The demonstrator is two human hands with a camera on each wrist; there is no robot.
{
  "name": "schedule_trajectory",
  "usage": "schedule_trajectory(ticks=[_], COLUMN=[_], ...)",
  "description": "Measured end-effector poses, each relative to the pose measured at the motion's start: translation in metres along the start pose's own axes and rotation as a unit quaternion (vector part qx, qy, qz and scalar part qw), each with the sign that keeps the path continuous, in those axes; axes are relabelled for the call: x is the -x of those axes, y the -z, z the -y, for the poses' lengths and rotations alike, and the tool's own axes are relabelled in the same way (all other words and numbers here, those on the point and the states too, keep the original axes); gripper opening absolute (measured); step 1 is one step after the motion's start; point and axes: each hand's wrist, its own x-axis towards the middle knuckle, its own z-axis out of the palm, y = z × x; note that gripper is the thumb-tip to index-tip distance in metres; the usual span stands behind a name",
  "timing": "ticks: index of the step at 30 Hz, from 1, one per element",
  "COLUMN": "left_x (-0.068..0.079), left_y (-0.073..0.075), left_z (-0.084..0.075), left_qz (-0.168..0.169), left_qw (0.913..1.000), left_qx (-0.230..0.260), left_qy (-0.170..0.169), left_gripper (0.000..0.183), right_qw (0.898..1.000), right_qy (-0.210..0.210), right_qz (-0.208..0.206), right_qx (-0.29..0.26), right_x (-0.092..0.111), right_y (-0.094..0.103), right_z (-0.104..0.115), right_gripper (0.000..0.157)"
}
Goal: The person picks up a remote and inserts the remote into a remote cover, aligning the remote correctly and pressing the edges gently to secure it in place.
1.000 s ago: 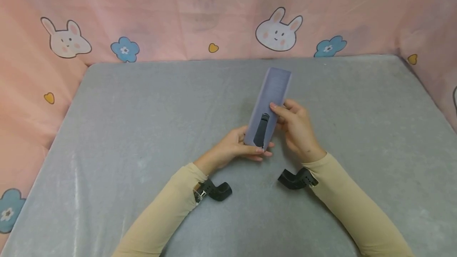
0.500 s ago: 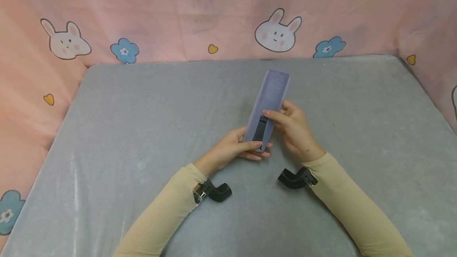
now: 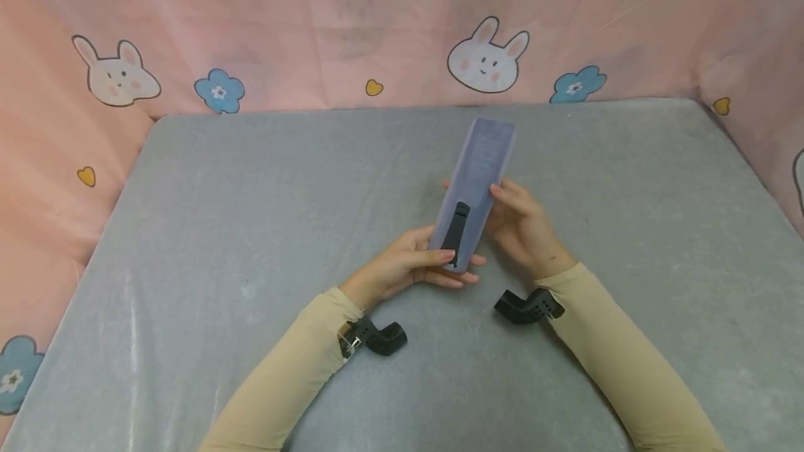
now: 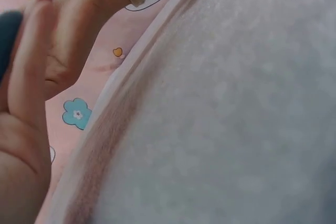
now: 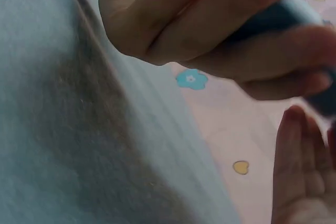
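Note:
A long, slim lavender box [image 3: 480, 159] is held up at a tilt over the table, its far end leaning right in the head view. A dark tapered shape marks the lower half of its face. My left hand [image 3: 417, 260] grips the near end, thumb across the face and fingers underneath. My right hand [image 3: 524, 225] holds it from the right, thumb at the edge; a fingertip shows past the left edge. In the right wrist view the left hand [image 5: 220, 40] wraps the box, while the right hand's fingers [image 5: 294, 150] stretch beside it.
A grey cloth [image 3: 251, 229] covers the table. Behind it hangs a pink curtain [image 3: 283, 33] printed with rabbits, flowers and hearts. Each wrist wears a black camera mount, the left mount [image 3: 380, 337] and the right mount [image 3: 527, 305], below the hands.
The right thumb has moved off the box's face to its right edge, and right fingers have slid further behind it. The box has tilted slightly; the left hand keeps its grip.

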Motion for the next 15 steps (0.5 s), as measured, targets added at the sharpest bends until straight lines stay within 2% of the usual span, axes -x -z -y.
schedule_trajectory(ticks=[3,5,8,12,15], left_x=[0.0019,0.0025,0.0027,0.0017,-0.0005], left_y=[0.0009,0.0019,0.0028,0.0018,-0.0002], left_z=[-0.0007,-0.0008,-0.0007,-0.0002,-0.0002], left_qz=[0.028,0.042,0.051,0.021,-0.033], left_qw=[0.9993,0.9984,0.9977,0.9997,0.9980], left_qx=[0.023,0.036,0.043,0.011,-0.051], left_qy=[-0.009,-0.010,-0.009,-0.010,-0.016], left_gripper=[0.052,0.054,0.055,0.050,0.049], right_qw=[0.996,0.993,0.993,0.996,0.999], right_qy=[-0.016,-0.020,-0.013,0.003,0.016], right_qz=[0.066,0.082,0.089,0.071,0.041], right_qx=[-0.061,-0.081,-0.079,-0.050,-0.030], right_x=[0.0004,-0.0001,-0.0006,0.0006,0.0018], right_y=[0.0035,0.0043,0.0040,0.0037,0.0038], right_z=[-0.0009,-0.0019,-0.0024,-0.0031,-0.0043], right_gripper=[0.045,0.048,0.050,0.048,0.045])
